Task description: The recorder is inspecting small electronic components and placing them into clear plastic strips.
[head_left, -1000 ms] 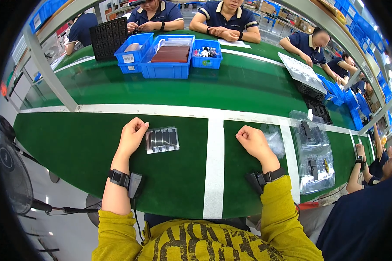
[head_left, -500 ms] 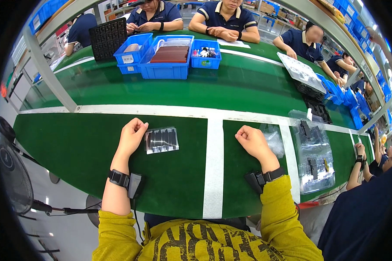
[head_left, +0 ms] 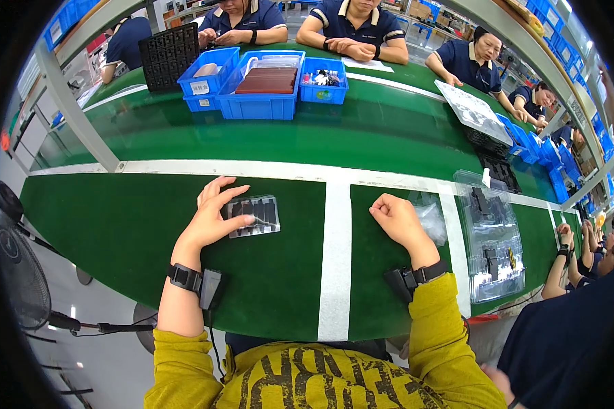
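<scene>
My left hand has its fingers spread and holds nothing. Its thumb lies over the left part of a clear plastic packet with several black strips in a row; other fingers reach past the packet's far left corner. Whether the thumb presses on it I cannot tell. My right hand rests on the green mat with its fingers curled in, and nothing shows in them. Just right of it lies crumpled clear plastic film. Each wrist wears a black strap with a small device.
A clear tray with black parts lies at the right. Across the table stand blue bins, one holding brown sheets, and a black tray. A metal post rises at the left. Co-workers sit opposite and at the right.
My left hand has opened from a closed pose, spreading its fingers and bringing the thumb over the packet. My right hand has stayed in place, still curled.
</scene>
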`<state>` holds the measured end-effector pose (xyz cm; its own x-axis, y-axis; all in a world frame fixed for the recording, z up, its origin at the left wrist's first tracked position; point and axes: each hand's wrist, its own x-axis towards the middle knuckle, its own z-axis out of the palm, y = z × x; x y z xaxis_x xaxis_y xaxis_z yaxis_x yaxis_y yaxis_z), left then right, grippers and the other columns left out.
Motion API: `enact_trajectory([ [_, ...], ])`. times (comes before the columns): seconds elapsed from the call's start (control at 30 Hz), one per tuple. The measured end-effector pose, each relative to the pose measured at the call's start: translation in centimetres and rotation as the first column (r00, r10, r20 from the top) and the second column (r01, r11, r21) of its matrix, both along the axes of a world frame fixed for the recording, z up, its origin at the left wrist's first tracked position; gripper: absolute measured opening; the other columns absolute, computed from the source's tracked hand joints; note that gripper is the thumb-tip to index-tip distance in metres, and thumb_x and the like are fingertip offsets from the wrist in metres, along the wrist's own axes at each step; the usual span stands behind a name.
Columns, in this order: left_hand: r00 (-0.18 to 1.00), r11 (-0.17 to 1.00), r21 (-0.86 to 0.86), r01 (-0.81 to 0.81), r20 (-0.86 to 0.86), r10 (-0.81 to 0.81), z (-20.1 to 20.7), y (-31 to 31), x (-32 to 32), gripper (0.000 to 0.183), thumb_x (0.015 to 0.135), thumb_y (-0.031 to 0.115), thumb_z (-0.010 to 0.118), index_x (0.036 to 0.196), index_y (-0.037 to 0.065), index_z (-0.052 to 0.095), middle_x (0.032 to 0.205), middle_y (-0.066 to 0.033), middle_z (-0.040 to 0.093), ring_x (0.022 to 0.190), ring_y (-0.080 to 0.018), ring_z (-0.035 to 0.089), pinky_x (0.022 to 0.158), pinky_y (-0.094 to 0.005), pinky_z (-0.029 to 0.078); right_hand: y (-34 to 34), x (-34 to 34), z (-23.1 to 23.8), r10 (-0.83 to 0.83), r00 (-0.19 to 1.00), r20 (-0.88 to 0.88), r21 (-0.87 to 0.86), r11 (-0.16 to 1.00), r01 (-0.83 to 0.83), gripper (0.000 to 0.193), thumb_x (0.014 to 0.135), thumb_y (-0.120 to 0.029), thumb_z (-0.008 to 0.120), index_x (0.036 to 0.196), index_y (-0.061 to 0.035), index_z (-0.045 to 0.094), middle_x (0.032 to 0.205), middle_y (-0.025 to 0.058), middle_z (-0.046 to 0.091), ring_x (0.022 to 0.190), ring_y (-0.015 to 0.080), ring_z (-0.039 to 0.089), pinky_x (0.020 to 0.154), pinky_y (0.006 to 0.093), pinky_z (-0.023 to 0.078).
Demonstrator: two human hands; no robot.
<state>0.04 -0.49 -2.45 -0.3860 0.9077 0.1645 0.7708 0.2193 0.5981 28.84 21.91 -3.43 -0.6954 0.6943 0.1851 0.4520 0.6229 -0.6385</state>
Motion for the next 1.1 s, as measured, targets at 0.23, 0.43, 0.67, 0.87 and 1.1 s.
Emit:
enact_trajectory([
  [0.23, 0.985, 0.986, -0.125, 0.111, -0.115, -0.126, 0.1, -0.2, 0.6, 0.086, 0.051, 0.043, 0.081, 0.127, 0.018, 0.050, 0.142, -0.0148, 0.026, 0.135, -0.0317, 0.014, 0.110, -0.0478, 0.004, 0.1, 0.0, 0.0, 0.004, 1.000, 0.006, -0.021, 1.000, -0.004, 0.011, 0.076, -0.013, 0.062, 0.076, -0.0025, 0.058, 0.055, 0.0087, 0.054, 0.050, 0.0225, 0.053, 0.050, 0.0335, 0.041],
  [0.43, 0.983, 0.987, -0.113, 0.115, -0.132, -0.130, -1.0, -0.1, -0.2, 0.086, 0.052, 0.041, 0.081, 0.128, 0.017, 0.049, 0.141, -0.0162, 0.028, 0.134, -0.0323, 0.018, 0.110, -0.0466, 0.007, 0.0, -0.1, -0.1, -0.018, 1.000, 0.009, -0.032, 0.999, 0.018, 0.011, 0.076, -0.013, 0.062, 0.076, -0.0028, 0.059, 0.054, 0.0076, 0.052, 0.049, 0.0205, 0.050, 0.049, 0.0325, 0.040],
  [0.67, 0.991, 0.992, -0.063, 0.113, -0.070, -0.117, -0.3, -0.2, 0.0, 0.088, 0.052, 0.039, 0.082, 0.125, 0.008, 0.046, 0.140, -0.0176, 0.030, 0.133, -0.0335, 0.020, 0.110, -0.0446, 0.010, 0.1, 0.0, -0.3, -0.017, 1.000, -0.001, -0.041, 0.999, 0.017, 0.011, 0.076, -0.013, 0.062, 0.076, -0.0029, 0.059, 0.054, 0.0072, 0.052, 0.049, 0.0194, 0.050, 0.049, 0.0321, 0.040],
  [0.87, 0.996, 0.994, -0.075, 0.077, -0.039, -0.080, -0.5, -0.2, -0.3, 0.075, 0.053, 0.033, 0.082, 0.115, 0.008, 0.049, 0.138, -0.0175, 0.031, 0.133, -0.0336, 0.020, 0.110, -0.0445, 0.011, 0.2, -0.1, -0.3, -0.010, 1.000, 0.003, -0.048, 0.999, 0.010, 0.011, 0.076, -0.013, 0.062, 0.076, -0.0027, 0.058, 0.054, 0.0072, 0.052, 0.049, 0.0193, 0.049, 0.049, 0.0317, 0.040],
  [1.1, 0.997, 0.996, -0.048, 0.074, -0.022, -0.075, -0.6, -0.1, -0.2, 0.068, 0.053, 0.030, 0.082, 0.109, 0.008, 0.049, 0.137, -0.0169, 0.033, 0.132, -0.0336, 0.022, 0.109, -0.0444, 0.014, 0.1, 0.0, -0.3, -0.015, 1.000, -0.001, -0.042, 0.999, 0.015, 0.012, 0.076, -0.014, 0.062, 0.076, -0.0024, 0.058, 0.054, 0.0076, 0.052, 0.048, 0.0200, 0.049, 0.049, 0.0322, 0.039],
])
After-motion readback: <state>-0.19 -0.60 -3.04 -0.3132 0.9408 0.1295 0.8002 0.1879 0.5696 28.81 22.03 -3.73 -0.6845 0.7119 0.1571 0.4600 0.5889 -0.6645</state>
